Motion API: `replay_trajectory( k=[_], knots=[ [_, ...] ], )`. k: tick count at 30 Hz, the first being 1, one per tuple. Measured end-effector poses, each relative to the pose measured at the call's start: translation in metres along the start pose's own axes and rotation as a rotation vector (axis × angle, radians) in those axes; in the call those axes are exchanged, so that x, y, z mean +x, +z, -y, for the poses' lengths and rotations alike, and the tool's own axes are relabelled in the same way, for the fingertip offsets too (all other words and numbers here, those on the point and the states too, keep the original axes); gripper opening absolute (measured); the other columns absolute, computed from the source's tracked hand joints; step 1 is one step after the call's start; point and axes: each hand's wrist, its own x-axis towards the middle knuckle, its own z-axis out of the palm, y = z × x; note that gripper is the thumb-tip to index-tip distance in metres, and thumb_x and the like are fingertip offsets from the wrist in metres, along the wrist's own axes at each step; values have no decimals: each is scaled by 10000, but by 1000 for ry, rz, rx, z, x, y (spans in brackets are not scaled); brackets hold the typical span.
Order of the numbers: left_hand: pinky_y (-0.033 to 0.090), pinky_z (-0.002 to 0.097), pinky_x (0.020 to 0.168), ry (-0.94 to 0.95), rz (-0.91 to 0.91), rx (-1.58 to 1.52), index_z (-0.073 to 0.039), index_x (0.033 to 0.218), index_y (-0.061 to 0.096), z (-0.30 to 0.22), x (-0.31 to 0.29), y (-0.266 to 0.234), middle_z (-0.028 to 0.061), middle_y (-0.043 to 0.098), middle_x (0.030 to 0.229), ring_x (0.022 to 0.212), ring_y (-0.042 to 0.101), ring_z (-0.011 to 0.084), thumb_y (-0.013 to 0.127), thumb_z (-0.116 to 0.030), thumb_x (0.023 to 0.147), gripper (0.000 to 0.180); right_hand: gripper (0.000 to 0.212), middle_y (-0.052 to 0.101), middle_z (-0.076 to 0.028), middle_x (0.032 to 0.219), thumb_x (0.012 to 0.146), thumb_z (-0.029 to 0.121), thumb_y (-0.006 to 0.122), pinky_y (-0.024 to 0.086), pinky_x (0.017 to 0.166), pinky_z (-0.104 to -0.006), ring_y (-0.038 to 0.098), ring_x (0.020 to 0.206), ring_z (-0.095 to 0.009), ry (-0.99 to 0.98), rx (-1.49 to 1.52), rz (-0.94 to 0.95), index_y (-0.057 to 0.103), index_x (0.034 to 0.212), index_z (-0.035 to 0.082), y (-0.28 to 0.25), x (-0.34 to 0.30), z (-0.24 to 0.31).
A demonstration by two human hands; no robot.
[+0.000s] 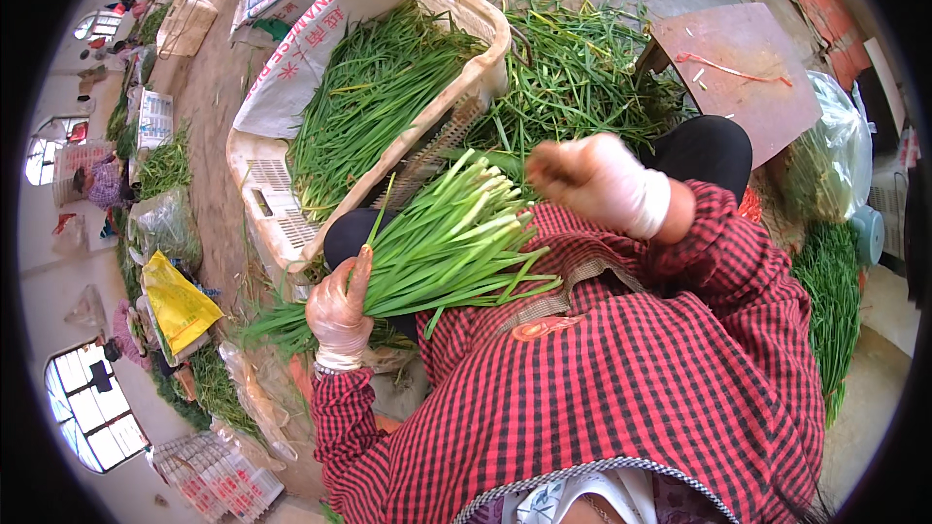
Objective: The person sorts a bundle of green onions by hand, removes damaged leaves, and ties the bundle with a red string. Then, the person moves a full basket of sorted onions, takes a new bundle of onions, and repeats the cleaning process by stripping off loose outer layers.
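My left hand (340, 308), in a thin clear glove, is closed around a bunch of green chives (442, 257). The pale cut ends fan out toward the upper right and the leaf tips trail off to the lower left, across my lap. Just right of those pale ends, my right hand (587, 180) is raised in a whitish glove, apart from the bunch. Its fingers look curled, but motion blurs them, so I cannot tell what is in them. Beyond the bunch stands a cream plastic crate (490, 63), lined with a white woven sack (296, 73) and holding many chives (374, 87).
A heap of loose chives (573, 78) lies right of the crate. Beside it is a brown board (743, 58) with a red tie (728, 68) on top. More chives (830, 311) lie at the far right near a clear plastic bag (840, 136). A yellow bag (180, 301) is at left.
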Motion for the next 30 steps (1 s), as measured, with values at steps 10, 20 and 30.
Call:
replay_trajectory(
  k=[10, 20, 30],
  knots=[
    [509, 364, 721, -10, -95, -78, -204, 1438, 514, -8, 5, 13, 53, 667, 1129, 838, 657, 267, 646, 98, 548, 949, 610, 631, -204, 1216, 848, 405, 738, 546, 875, -399, 655, 1045, -360, 35, 47, 146, 535, 1328, 88, -10, -17, 9],
    [517, 374, 714, 9, -236, -22, -107, 1396, 532, -8, -14, 7, 111, 696, 1091, 903, 686, 272, 709, -167, 780, 644, 256, 705, -115, 859, 898, 297, 681, 574, 702, -378, 704, 794, -306, 250, -302, -70, 699, 1076, 114, -49, -21, -57],
    [527, 358, 715, 62, -260, -77, -126, 1335, 572, -13, -4, 11, 90, 705, 1081, 887, 693, 246, 682, -72, 796, 552, 169, 701, -71, 793, 929, 252, 661, 538, 674, -330, 659, 668, -198, 160, 227, 187, 693, 1004, 104, -29, 19, -9]
  ],
)
